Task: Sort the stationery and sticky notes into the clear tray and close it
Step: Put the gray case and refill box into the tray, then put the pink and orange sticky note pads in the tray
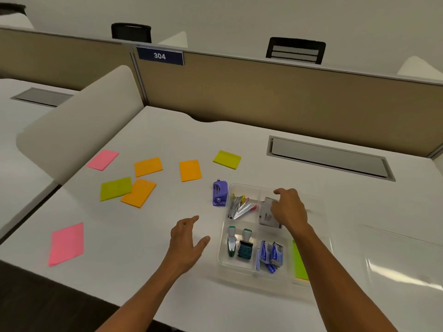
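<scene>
A: Desk (pixel 215 144) white. Sticky notes left of the clear tray (pixel 242 188): pink (pixel 67 243), orange (pixel 190 170), lime (pixel 115 188).
B: Confirmed. Purple hole punch (pixel 219 193) against the tray's left wall; green note (pixel 299 262) inside.

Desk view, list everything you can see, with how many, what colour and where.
pink notes: 2, pink, desk's left side
orange notes: 3, orange, mid-desk
green notes: 2, yellow-green, mid-desk
punch: 1, purple, beside tray's far left corner
tray: 1, clear, desk's right
clips: several, silver, tray's far left slot
stampers: 2, green-topped, near left slot
packets: several, blue, near middle slot
green pad: 1, right slot
box: 1, grey, far middle slot
lid: 1, clear, right of tray
left hand: open, above desk
right hand: grip on box
</scene>
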The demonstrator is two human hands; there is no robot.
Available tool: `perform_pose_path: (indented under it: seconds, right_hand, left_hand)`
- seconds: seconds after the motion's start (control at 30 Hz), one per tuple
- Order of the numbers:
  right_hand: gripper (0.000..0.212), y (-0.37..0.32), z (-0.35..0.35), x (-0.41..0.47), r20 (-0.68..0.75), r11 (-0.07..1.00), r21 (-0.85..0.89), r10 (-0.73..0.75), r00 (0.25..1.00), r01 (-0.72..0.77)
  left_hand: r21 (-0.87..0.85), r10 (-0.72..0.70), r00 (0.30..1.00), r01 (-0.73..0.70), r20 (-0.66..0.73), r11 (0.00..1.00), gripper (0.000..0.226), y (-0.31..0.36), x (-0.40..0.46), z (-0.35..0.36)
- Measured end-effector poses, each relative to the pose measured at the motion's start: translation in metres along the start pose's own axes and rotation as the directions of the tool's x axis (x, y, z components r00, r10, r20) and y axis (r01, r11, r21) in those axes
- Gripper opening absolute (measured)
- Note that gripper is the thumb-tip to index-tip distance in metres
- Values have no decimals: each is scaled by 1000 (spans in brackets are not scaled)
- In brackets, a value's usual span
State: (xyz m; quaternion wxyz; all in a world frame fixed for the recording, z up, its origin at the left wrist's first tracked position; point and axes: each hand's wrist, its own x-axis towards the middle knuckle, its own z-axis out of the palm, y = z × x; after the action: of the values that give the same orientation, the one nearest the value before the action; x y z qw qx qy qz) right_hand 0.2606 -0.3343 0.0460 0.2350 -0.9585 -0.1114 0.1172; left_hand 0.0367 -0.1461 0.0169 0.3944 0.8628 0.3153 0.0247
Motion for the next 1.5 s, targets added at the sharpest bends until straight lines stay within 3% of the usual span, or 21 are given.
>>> perform_pose_path:
  seconds: [0.27, 0.4, 0.57, 0.7, 0.83, 0.97, 1.1, 1.23, 1.5]
  right_hand:
    - [35, -74, 32, -20, 87, 915, 297, -310, 947, 272]
    - [34, -118, 61, -37, 92, 871, 344, -405, 910, 352]
    - [40, -163, 108, -48, 274, 856, 289, -503, 820, 429]
    - [48, -194, 145, -53, 456, 818, 175, -561, 691, 548]
    - [58, -229, 171, -52, 519, 758, 81, -587, 621, 648]
    - [70, -257, 200, -46, 522, 800, 49, -531, 668, 597]
    - [84, -277, 225, -42, 385, 811, -100, -502, 774, 576]
    - [98, -295, 240, -32, 356, 805, -175, -486, 798, 567]
    - [102, -308, 241, -5, 386, 823, -226, -416, 823, 521]
  left_hand:
    - [-47, -120, 988, 116, -101, 992, 66, -48, -3, -39]
    - [-88, -191, 969, 179, -158, 980, 66, -76, -2, -61]
    - [-78, -279, 926, 268, -254, 960, 65, -113, 0, -92]
    - [62, -306, 890, 345, -340, 936, 63, -149, -1, -120]
    - [167, -402, 829, 493, -388, 854, 71, -184, -1, -148]
    - [272, -388, 811, 531, -439, 803, 63, -210, 0, -166]
    - [209, -521, 768, 616, -371, 760, 73, -223, 12, -173]
    - [276, -504, 790, 601, -349, 750, 63, -223, 25, -181]
    - [90, -608, 774, 628, -176, 773, 121, -219, 62, -212]
